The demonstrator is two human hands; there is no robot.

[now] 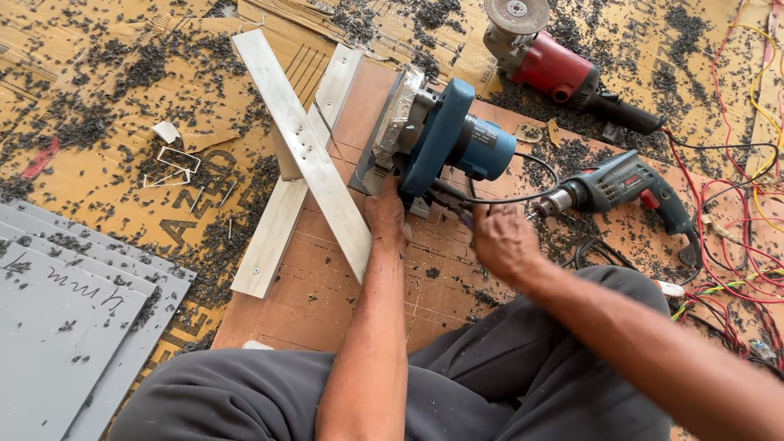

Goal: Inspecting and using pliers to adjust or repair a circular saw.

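Observation:
A blue circular saw (445, 139) with a foil-wrapped guard lies on a brown plywood board (327, 294). My left hand (385, 219) rests at the saw's base, touching it and the lower end of a long aluminium bar (298, 147). That bar lies crossed over a second aluminium bar (278, 220). My right hand (500, 237) is closed around a thin dark tool by the saw's rear, next to its black cord (523, 192).
A teal power drill (621, 186) lies right of the saw, a red angle grinder (543, 61) behind it. Red and yellow wires (735, 245) tangle at the right. Grey sheets (65, 318) stack at lower left. Dark metal shavings cover the cardboard floor (106, 98).

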